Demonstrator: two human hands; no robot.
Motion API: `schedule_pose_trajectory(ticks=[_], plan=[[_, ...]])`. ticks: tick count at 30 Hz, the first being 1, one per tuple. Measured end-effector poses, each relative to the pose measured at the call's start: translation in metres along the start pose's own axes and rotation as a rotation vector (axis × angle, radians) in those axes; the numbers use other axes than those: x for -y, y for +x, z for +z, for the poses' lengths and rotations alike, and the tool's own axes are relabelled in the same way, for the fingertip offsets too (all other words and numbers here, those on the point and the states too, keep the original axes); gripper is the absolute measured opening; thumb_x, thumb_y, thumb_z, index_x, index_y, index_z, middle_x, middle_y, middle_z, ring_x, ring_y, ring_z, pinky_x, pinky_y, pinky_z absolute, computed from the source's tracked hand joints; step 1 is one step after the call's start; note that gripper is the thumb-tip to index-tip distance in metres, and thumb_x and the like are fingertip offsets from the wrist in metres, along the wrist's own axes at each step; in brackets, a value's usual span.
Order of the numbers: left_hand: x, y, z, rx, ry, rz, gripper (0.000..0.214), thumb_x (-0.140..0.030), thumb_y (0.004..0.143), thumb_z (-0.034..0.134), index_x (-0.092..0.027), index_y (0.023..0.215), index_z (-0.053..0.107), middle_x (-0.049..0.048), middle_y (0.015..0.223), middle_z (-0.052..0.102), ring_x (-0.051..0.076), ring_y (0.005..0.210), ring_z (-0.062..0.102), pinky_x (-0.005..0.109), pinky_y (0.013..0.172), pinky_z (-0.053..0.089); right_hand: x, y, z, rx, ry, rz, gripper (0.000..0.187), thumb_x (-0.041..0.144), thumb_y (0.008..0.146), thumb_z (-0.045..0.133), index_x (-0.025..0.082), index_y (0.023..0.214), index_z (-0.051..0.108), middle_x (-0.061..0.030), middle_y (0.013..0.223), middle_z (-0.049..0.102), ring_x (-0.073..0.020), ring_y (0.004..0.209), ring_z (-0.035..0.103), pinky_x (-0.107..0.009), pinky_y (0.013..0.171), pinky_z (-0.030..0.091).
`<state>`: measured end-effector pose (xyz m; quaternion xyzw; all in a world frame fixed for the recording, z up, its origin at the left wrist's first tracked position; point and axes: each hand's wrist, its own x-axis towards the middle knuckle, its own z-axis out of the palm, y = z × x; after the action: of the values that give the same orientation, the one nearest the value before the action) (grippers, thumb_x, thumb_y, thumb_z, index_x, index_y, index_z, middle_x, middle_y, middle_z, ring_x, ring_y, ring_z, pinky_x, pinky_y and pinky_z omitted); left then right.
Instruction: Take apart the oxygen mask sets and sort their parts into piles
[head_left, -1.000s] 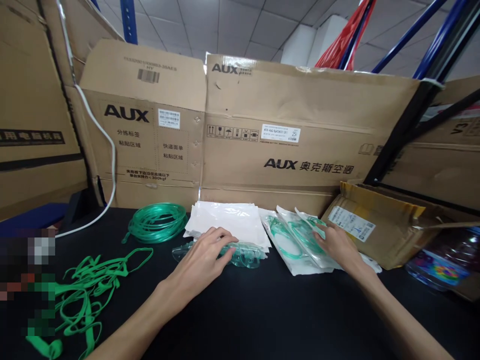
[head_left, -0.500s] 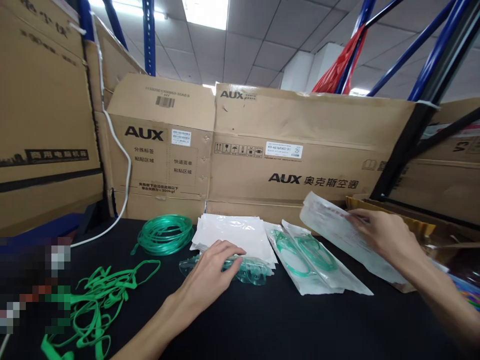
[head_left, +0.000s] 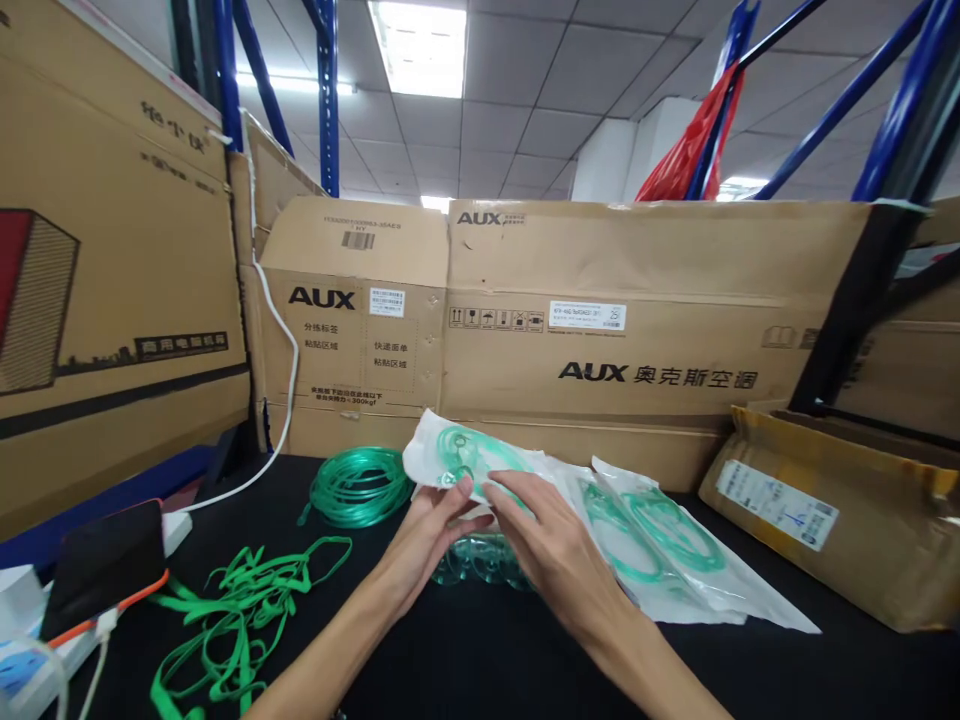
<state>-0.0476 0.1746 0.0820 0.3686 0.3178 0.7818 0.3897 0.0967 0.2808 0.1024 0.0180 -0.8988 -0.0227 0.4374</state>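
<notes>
A clear-and-white pouch of green tubing [head_left: 472, 450] is held up, tilted, in front of me. My left hand [head_left: 435, 530] pinches its lower left edge, thumb on top. My right hand [head_left: 544, 525] grips the lower edge further right, its fingers over the film; its thumb is hidden. Under the hands lie clear green plastic pieces [head_left: 487, 560], partly covered. To the right, two more pouches of green tubing [head_left: 679, 530] rest side by side on the black table [head_left: 480, 660]. The stack of white pouches is mostly hidden behind the held one.
A coil of green tubing [head_left: 360, 487] and a tangle of green straps [head_left: 240, 620] lie at left. Beyond them are a phone [head_left: 109, 565] and a white cable [head_left: 292, 370]. An opened carton [head_left: 847, 530] stands at right. Large cardboard sheets [head_left: 637, 280] wall the back.
My right hand has brought the pouch from the right by the carton to the middle. My left hand has risen from the clear green pieces and taken hold of it too. The view has shifted.
</notes>
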Motion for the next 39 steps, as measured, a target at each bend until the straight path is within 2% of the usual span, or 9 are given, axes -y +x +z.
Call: schedule_pose_trajectory(ticks=[3, 5, 10, 14, 21, 24, 27, 34, 39], plan=[[-0.001, 0.004, -0.006, -0.130, -0.023, 0.047, 0.025, -0.035, 0.089, 0.074, -0.017, 0.105, 0.068, 0.0069, 0.112, 0.072, 0.019, 0.095, 0.068, 0.034, 0.086, 0.057, -0.003, -0.004, 0.007, 0.014, 0.124, -0.004, 0.031, 0.021, 0.102, 0.054, 0.025, 0.129, 0.068, -0.0099, 0.130, 0.070, -0.0250, 0.121, 0.065, -0.043, 0.102, 0.055], [-0.002, 0.006, -0.010, -0.189, -0.047, 0.059, 0.018, -0.030, 0.087, 0.074, -0.017, 0.097, 0.068, 0.0028, 0.098, 0.071, 0.016, 0.086, 0.066, 0.029, 0.078, 0.057, -0.013, -0.004, 0.001, -0.028, 0.178, 0.080, 0.028, 0.027, 0.101, 0.055, 0.026, 0.126, 0.069, -0.0081, 0.131, 0.070, -0.0237, 0.121, 0.065, -0.041, 0.103, 0.054], [-0.009, 0.011, -0.016, -0.278, -0.097, 0.086, 0.015, -0.024, 0.077, 0.075, -0.017, 0.075, 0.062, -0.0023, 0.079, 0.066, 0.014, 0.079, 0.064, 0.024, 0.074, 0.054, -0.058, -0.006, -0.016, -0.238, 0.202, 0.526, 0.033, 0.036, 0.106, 0.046, 0.016, 0.100, 0.072, -0.0117, 0.099, 0.075, -0.0241, 0.094, 0.071, -0.042, 0.085, 0.057], [-0.012, 0.012, -0.017, -0.296, -0.100, 0.116, 0.014, -0.023, 0.073, 0.075, -0.017, 0.071, 0.062, -0.0015, 0.081, 0.068, 0.015, 0.079, 0.064, 0.024, 0.073, 0.053, -0.078, -0.013, -0.012, -0.123, 0.309, 0.721, 0.028, 0.038, 0.101, 0.061, 0.014, 0.091, 0.071, -0.0003, 0.076, 0.070, -0.0160, 0.068, 0.068, -0.033, 0.069, 0.057], [-0.014, 0.009, -0.016, -0.271, -0.050, 0.121, 0.012, -0.019, 0.068, 0.075, -0.017, 0.080, 0.072, 0.0006, 0.084, 0.071, 0.019, 0.086, 0.064, 0.027, 0.077, 0.054, -0.072, -0.011, -0.011, -0.039, 0.466, 0.854, 0.025, 0.041, 0.093, 0.071, 0.017, 0.097, 0.075, -0.0043, 0.094, 0.075, -0.0213, 0.090, 0.070, -0.041, 0.087, 0.054], [-0.013, 0.009, -0.015, -0.251, -0.025, 0.100, 0.007, -0.019, 0.067, 0.075, -0.016, 0.069, 0.069, 0.0020, 0.079, 0.070, 0.020, 0.084, 0.064, 0.029, 0.073, 0.054, -0.065, -0.008, -0.015, 0.005, 0.610, 0.909, 0.033, 0.049, 0.085, 0.075, 0.016, 0.093, 0.078, -0.0046, 0.083, 0.075, -0.0224, 0.079, 0.067, -0.035, 0.072, 0.053], [-0.011, 0.008, -0.014, -0.229, -0.001, 0.071, 0.011, -0.019, 0.066, 0.075, -0.016, 0.061, 0.065, 0.0031, 0.077, 0.069, 0.020, 0.078, 0.063, 0.030, 0.069, 0.054, -0.054, -0.005, -0.015, 0.078, 0.813, 0.963, 0.039, 0.053, 0.083, 0.074, 0.016, 0.097, 0.076, -0.0041, 0.077, 0.072, -0.0160, 0.058, 0.058, -0.028, 0.051, 0.044], [-0.012, 0.008, -0.015, -0.206, 0.100, 0.003, 0.016, -0.020, 0.065, 0.079, -0.014, 0.077, 0.073, 0.0060, 0.091, 0.073, 0.022, 0.086, 0.065, 0.032, 0.075, 0.057, -0.043, -0.004, -0.008, 0.139, 1.092, 1.027, 0.039, 0.051, 0.080, 0.078, 0.016, 0.093, 0.065, -0.0041, 0.084, 0.069, -0.0041, 0.042, 0.036, -0.022, 0.039, 0.029], [-0.025, 0.012, -0.030, -0.285, 0.263, 0.019, 0.037, -0.047, 0.079, 0.076, -0.019, 0.103, 0.074, 0.0036, 0.103, 0.074, 0.021, 0.092, 0.066, 0.029, 0.077, 0.055, -0.051, -0.005, -0.023, 0.001, 1.013, 1.045, 0.039, 0.050, 0.082, 0.077, 0.018, 0.099, 0.065, -0.0002, 0.081, 0.065, -0.0077, 0.049, 0.047, -0.022, 0.044, 0.037]])
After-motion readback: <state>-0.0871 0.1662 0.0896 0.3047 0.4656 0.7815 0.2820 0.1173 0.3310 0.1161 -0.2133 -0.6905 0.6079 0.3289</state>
